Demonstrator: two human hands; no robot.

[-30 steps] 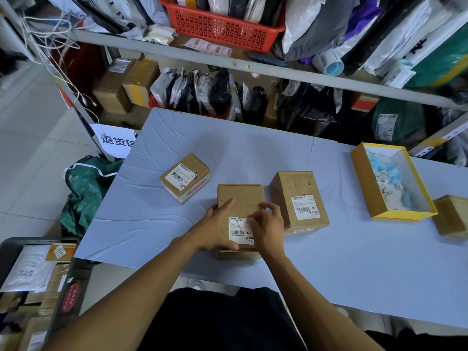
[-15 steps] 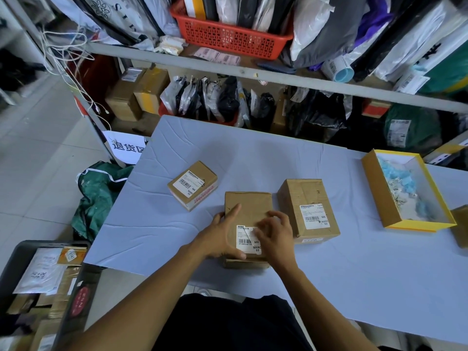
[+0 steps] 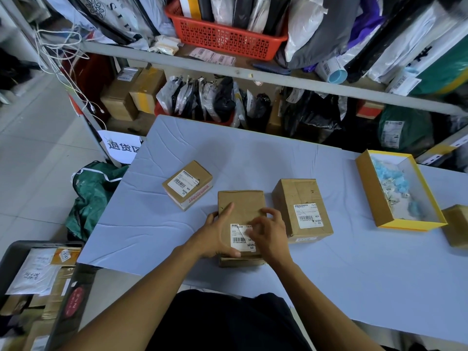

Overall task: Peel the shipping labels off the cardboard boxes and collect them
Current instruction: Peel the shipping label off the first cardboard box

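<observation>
Three cardboard boxes lie on the pale blue table (image 3: 253,160). The middle box (image 3: 240,206) sits at the near edge with a white barcode label (image 3: 240,239) on top. My left hand (image 3: 217,234) grips that box's left side, thumb on its top. My right hand (image 3: 268,234) rests on the label's right part, fingertips pinching at its upper right corner and hiding that part. The left box (image 3: 187,183) and the right box (image 3: 301,206) each carry a white label (image 3: 307,216).
A yellow open box (image 3: 372,193) holding blue and white scraps stands at the right, with another cardboard box (image 3: 455,226) beyond it. Shelves packed with parcels and a red basket (image 3: 225,36) rise behind the table. A dark crate (image 3: 15,252) of packages sits low on the left.
My hands stay on the middle box; the right fingers have shifted slightly over the label's upper right corner. The camera view has tilted a little.
</observation>
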